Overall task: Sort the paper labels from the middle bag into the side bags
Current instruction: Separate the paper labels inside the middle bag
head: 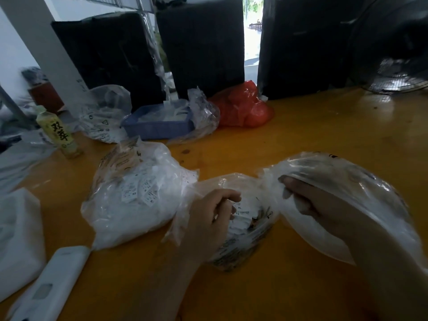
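Note:
Three clear plastic bags lie on the orange table. The middle bag [245, 237] is open and holds white paper labels [242, 214], one marked XL. My left hand [210, 218] sits at its mouth with fingers curled, pinching a label at the rim. The left bag [136, 195] is stuffed with white labels. My right hand [308, 200] is inside the mouth of the right bag [347, 181], fingers curled against the plastic; what it holds is hidden.
A blue tray [157, 126] in plastic, a red bag [243, 107] and another clear bag [104, 114] stand behind. A green drink bottle [58, 133] is at the left. A white device [48, 286] and white bag [18, 239] lie near left. Black boxes [201, 42] line the back.

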A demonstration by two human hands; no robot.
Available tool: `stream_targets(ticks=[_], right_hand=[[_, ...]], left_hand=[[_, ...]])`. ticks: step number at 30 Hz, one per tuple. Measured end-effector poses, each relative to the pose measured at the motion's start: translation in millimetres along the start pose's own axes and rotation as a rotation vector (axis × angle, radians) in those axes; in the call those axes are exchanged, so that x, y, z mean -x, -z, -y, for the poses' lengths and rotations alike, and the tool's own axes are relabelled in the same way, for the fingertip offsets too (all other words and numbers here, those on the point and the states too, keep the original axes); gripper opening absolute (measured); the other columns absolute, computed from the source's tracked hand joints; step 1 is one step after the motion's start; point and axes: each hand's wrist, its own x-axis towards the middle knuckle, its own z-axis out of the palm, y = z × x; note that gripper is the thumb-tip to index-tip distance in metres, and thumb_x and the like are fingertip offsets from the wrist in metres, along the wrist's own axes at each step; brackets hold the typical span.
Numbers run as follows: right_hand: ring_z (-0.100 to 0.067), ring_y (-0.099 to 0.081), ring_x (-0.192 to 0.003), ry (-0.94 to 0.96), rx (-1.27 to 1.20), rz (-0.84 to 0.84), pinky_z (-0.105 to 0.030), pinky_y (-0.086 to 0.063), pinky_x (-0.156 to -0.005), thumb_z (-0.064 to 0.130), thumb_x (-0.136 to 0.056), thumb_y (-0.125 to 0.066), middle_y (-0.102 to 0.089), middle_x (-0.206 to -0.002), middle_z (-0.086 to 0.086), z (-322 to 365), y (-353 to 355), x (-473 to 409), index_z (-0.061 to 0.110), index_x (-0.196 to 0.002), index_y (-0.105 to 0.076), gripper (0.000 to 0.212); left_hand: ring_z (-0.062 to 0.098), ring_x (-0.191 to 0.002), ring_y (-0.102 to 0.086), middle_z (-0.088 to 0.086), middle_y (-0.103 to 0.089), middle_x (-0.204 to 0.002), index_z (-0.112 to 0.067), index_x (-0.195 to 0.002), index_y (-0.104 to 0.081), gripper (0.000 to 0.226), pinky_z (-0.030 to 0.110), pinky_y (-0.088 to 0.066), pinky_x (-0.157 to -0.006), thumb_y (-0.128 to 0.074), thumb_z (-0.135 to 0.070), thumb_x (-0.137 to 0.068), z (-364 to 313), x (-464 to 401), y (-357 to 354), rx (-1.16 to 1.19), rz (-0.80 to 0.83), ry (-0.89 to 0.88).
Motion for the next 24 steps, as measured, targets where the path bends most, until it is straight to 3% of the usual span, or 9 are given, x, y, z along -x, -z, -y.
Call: stream_targets(ticks=[4, 7, 9, 14, 17, 20, 22, 24], right_hand=[[-0.011, -0.058, -0.056, -0.206, -0.152, 0.136, -0.022, -0.048, -0.049, 0.021, -0.084, -0.064, -0.071, -0.089, -0.012, -3.1, -17.2, 5.5, 0.004, -0.116, -0.062, 0.037], [-0.024, -0.071, -0.077, -0.167, -0.124, 0.156, -0.024, -0.057, -0.066, 0.021, -0.084, -0.07, -0.075, -0.099, -0.015, -5.8, -29.8, 10.4, 0.008, -0.113, -0.064, 0.032], [-0.028, -0.074, -0.084, -0.101, -0.007, 0.142, -0.025, -0.058, -0.071, 0.028, -0.083, -0.073, -0.076, -0.096, -0.013, -5.9, -35.7, 12.5, 0.012, -0.106, -0.068, 0.029], [-0.014, -0.074, -0.078, 0.06, 0.272, 0.1, -0.02, -0.057, -0.07, 0.021, -0.094, -0.066, -0.077, -0.09, 0.004, -8.0, -44.4, 10.9, 0.021, -0.106, -0.065, 0.012], [-0.007, -0.072, -0.077, 0.117, 0.391, 0.057, -0.025, -0.058, -0.071, 0.022, -0.1, -0.06, -0.077, -0.092, 0.015, -10.9, -47.3, 11.1, 0.029, -0.115, -0.06, 0.017], [-0.008, -0.072, -0.077, 0.121, 0.396, 0.059, -0.035, -0.06, -0.072, 0.035, -0.1, -0.054, -0.076, -0.092, 0.016, -11.3, -49.0, 12.2, 0.034, -0.122, -0.057, 0.022], [-0.009, -0.072, -0.078, 0.103, 0.419, 0.089, -0.034, -0.061, -0.072, 0.05, -0.094, -0.055, -0.075, -0.091, 0.016, -11.0, -49.2, 12.8, 0.035, -0.124, -0.059, 0.034], [-0.003, -0.07, -0.08, 0.099, 0.493, 0.106, -0.027, -0.059, -0.074, 0.051, -0.091, -0.061, -0.072, -0.089, 0.019, -13.8, -49.7, 12.3, 0.036, -0.113, -0.065, 0.028]], left_hand=[[0.018, -0.091, -0.073, -0.006, -0.077, -0.104, -0.023, -0.12, -0.071, 0.043, 0.027, -0.059, -0.078, -0.047, -0.053, -0.1, 2.7, -3.8, 0.6, 0.168, 0.114, 0.129], [0.016, -0.092, -0.075, -0.006, -0.078, -0.104, -0.032, -0.118, -0.071, 0.048, 0.034, -0.062, -0.083, -0.063, -0.069, -0.089, 1.9, -4.3, -1.5, 0.214, 0.181, 0.218], [0.012, -0.093, -0.076, -0.01, -0.079, -0.102, -0.04, -0.111, -0.073, 0.044, 0.035, -0.064, -0.084, -0.071, -0.073, -0.082, 2.3, -3.5, -1.8, 0.169, 0.18, 0.218], [0.013, -0.089, -0.077, -0.005, -0.08, -0.095, -0.032, -0.096, -0.08, 0.006, 0.023, -0.06, -0.077, -0.082, -0.032, -0.09, 3.5, -3.4, -1.4, 0.247, 0.117, 0.258], [0.015, -0.091, -0.077, -0.001, -0.08, -0.096, -0.031, -0.091, -0.079, 0.01, 0.024, -0.06, -0.078, -0.079, -0.022, -0.094, 4.4, -4.2, -2.4, 0.3, 0.076, 0.315], [0.017, -0.093, -0.077, -0.001, -0.079, -0.096, -0.032, -0.092, -0.077, 0.016, 0.025, -0.061, -0.081, -0.074, -0.017, -0.098, 5.4, -4.4, -2.5, 0.316, 0.082, 0.335], [0.017, -0.093, -0.077, 0.0, -0.079, -0.095, -0.031, -0.093, -0.076, 0.017, 0.025, -0.06, -0.081, -0.073, -0.016, -0.098, 5.3, -4.4, -1.6, 0.307, 0.101, 0.329], [0.016, -0.092, -0.077, -0.001, -0.079, -0.094, -0.032, -0.093, -0.076, 0.017, 0.025, -0.061, -0.08, -0.072, -0.017, -0.098, 5.9, -4.3, -1.5, 0.283, 0.102, 0.326]])
